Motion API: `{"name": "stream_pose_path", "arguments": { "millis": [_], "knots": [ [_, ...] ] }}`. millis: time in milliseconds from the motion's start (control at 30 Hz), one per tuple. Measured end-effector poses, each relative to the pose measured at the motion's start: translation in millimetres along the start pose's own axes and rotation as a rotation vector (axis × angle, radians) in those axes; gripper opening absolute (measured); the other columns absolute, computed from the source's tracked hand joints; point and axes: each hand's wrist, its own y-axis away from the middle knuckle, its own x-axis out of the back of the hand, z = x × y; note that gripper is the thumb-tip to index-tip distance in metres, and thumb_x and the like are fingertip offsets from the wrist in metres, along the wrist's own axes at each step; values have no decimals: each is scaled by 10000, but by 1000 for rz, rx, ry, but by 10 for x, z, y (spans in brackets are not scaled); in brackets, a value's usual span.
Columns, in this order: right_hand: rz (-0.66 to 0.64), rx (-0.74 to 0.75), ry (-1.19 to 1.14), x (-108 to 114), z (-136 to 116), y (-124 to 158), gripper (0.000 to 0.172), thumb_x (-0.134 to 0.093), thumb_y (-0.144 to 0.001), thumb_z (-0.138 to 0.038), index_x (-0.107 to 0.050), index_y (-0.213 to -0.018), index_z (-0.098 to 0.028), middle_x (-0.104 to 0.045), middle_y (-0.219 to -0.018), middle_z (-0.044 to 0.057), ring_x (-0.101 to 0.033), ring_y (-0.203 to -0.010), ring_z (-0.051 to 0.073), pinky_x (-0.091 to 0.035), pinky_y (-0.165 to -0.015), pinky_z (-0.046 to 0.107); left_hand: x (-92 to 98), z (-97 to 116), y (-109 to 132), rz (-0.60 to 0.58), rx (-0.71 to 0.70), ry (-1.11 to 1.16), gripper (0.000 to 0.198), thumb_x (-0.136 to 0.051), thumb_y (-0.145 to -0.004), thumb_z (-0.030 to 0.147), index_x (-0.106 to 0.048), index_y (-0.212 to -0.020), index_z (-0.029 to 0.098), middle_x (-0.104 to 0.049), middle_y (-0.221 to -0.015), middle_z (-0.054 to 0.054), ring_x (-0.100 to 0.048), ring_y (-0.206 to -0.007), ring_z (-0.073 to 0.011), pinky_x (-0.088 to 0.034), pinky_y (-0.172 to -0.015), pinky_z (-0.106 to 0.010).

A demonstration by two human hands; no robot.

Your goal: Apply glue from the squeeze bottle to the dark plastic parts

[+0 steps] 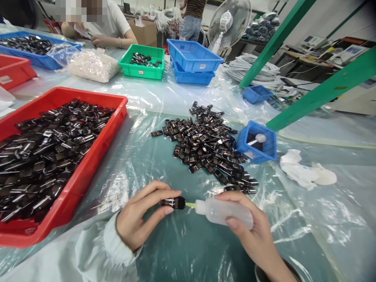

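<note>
My left hand [141, 217] pinches a small black glossy part [174, 202] between thumb and fingers, low over the plastic-covered table [164, 250]. My right hand [252, 231] is wrapped round a translucent squeeze bottle [223, 211] lying nearly level, its yellowish nozzle tip touching the end of the black part. Just beyond both hands lies a loose pile of the same black parts [205, 145].
A big red tray [79, 176] full of black parts stands at left. A small blue bin [258, 143] and a white crumpled cloth [305, 172] lie at right. Farther back are green [142, 70] and blue trays [192, 60], a fan, green posts, and a seated person.
</note>
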Motion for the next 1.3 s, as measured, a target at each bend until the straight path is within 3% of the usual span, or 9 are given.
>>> {"name": "stream_pose_path", "arguments": {
  "millis": [900, 1100, 1200, 1300],
  "knots": [
    [-62, -77, -71, 29, 27, 1, 223, -546, -868, -492, -634, -927, -295, -673, -760, -17, -612, -596, 121, -466, -496, 163, -9, 20, 19, -5, -68, -72, 306, -473, -912, 117, -583, -1162, 254, -564, -1045, -28, -560, -959, -128, -436, -863, -202],
    [13, -167, -122, 13, 62, -1, 226, -531, -879, -480, -631, -951, -291, -673, -802, -5, -614, -611, 130, -487, -504, 180, 27, -70, -4, 101, -21, -166, 286, -471, -913, 168, -586, -1159, 258, -599, -1075, -33, -591, -998, -139, -452, -885, -213],
    [5, -242, -143, -11, 95, -3, 246, -535, -892, -427, -619, -1082, -296, -694, -990, 27, -663, -769, 169, -544, -614, 238, 63, -129, -29, 179, 32, -215, 250, -473, -916, 238, -600, -1130, 259, -640, -1083, -28, -607, -1011, -152, -481, -841, -208],
    [-22, -231, -117, -63, 131, -24, 326, -577, -882, -342, -575, -1205, -302, -635, -1217, 45, -617, -1052, 213, -512, -868, 342, 81, -161, -45, 239, 93, -200, 246, -465, -911, 305, -625, -1093, 259, -667, -1069, -22, -618, -994, -168, -490, -845, -230]
  ]
}}
